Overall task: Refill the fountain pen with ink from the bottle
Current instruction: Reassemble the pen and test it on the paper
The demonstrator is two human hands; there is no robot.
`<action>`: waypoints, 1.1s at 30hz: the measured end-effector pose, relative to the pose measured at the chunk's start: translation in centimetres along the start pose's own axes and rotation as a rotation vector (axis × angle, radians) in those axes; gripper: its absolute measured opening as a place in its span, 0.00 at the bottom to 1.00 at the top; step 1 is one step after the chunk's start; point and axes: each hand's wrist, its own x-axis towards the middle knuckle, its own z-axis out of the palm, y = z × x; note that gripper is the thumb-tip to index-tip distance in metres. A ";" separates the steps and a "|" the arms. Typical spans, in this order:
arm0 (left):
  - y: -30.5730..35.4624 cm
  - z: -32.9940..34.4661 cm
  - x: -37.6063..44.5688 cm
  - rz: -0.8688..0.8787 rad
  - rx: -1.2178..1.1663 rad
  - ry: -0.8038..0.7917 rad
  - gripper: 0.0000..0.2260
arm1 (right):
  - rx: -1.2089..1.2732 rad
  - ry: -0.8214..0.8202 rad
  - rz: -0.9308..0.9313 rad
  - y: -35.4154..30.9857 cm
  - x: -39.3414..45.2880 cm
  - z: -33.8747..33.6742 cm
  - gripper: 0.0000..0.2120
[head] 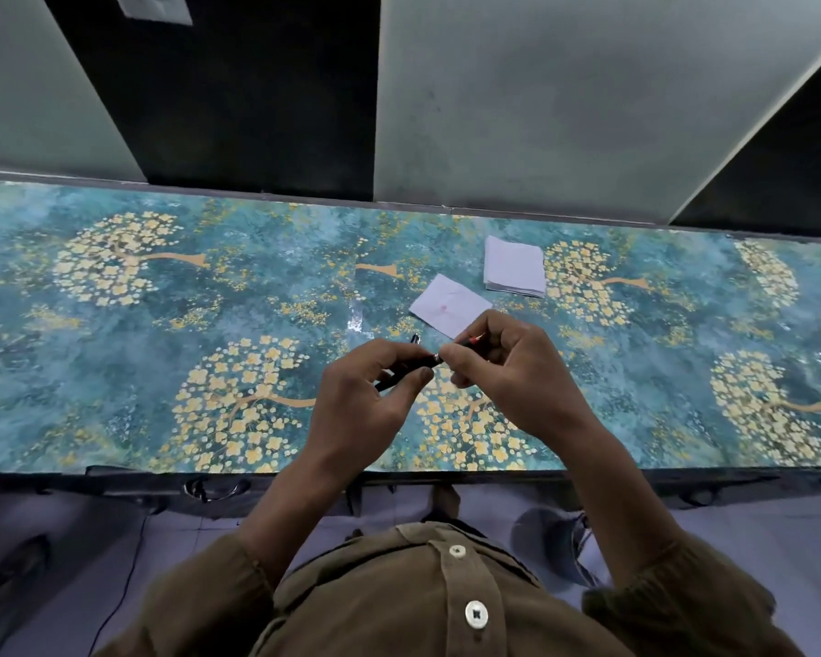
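Note:
Both hands hold a black fountain pen (418,363) above the middle of the table. My left hand (366,400) grips the black barrel, whose lower end sticks out at the left. My right hand (503,372) pinches the nib section, with the reddish nib tip (476,338) showing between its fingers. A silver ring marks where the two parts meet. Behind the hands a small black piece, perhaps the pen cap (415,339), lies on the table. No ink bottle is in view.
A white paper slip (449,303) with a faint red mark lies just beyond the hands. A stack of folded white tissues (515,266) sits further back right. The table (115,348) has a teal floral cover; its front edge runs near my body.

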 end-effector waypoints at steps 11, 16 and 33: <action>0.9 -0.9 0.3 -0.083 -0.110 0.030 0.07 | 0.390 -0.060 0.000 -0.9 1.1 0.8 0.06; 1.6 -0.6 0.8 -0.097 -0.132 0.069 0.09 | 0.401 0.024 -0.020 -1.1 1.3 1.4 0.01; 2.5 -0.4 3.4 -0.092 -0.152 0.027 0.08 | 0.496 0.140 0.003 -1.5 2.5 1.7 0.02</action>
